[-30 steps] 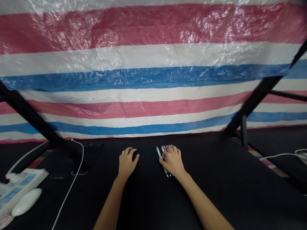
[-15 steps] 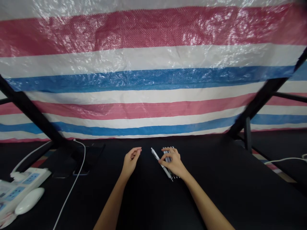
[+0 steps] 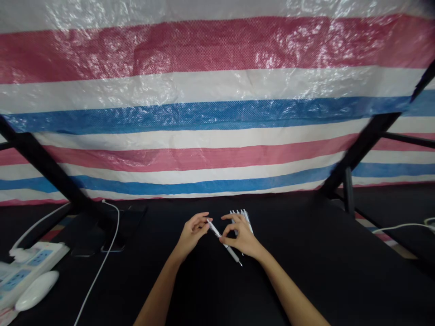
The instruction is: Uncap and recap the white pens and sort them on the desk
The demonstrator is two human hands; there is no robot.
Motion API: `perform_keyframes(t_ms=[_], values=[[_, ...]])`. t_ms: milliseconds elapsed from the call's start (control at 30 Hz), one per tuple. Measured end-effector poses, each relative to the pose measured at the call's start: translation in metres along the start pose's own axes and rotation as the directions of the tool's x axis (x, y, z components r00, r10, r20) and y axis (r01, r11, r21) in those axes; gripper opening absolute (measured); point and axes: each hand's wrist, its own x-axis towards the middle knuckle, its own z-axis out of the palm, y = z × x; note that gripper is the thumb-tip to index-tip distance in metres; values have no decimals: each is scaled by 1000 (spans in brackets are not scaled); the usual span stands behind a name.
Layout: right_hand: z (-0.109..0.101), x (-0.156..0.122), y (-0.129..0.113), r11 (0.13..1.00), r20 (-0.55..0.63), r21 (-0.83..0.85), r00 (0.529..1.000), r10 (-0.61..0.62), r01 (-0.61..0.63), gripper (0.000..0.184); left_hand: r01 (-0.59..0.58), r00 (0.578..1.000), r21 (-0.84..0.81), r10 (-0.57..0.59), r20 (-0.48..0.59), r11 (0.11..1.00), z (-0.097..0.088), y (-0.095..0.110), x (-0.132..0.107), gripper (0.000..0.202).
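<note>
White pen (image 3: 231, 252) aslant, right hand (image 3: 244, 239) arched, fingers (image 3: 229, 241) pinching its barrel, left hand (image 3: 191, 234) curled at its top, grip unclear

Slanted white pen (image 3: 232, 253), similar pens (image 3: 248, 218) aligned nearby

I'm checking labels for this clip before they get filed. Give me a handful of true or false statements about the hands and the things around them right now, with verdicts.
1. The right hand holds a white pen between thumb and finger. True.
2. The left hand is by the pointed writing end of that pen. False: it is by the opposite end.
3. More pens lie side by side, partly hidden by the right hand. True.
4. The tabletop is bright yellow. False: it is black.
5. A white power strip lies on the person's left side. True.
</note>
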Motion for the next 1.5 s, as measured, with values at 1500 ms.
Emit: perform_keyframes(t_ms=[1500], values=[[2,8,20,962,-309,264,951,17,68,18,-63,983,108,80,-166,992,-16,-3,2,33]])
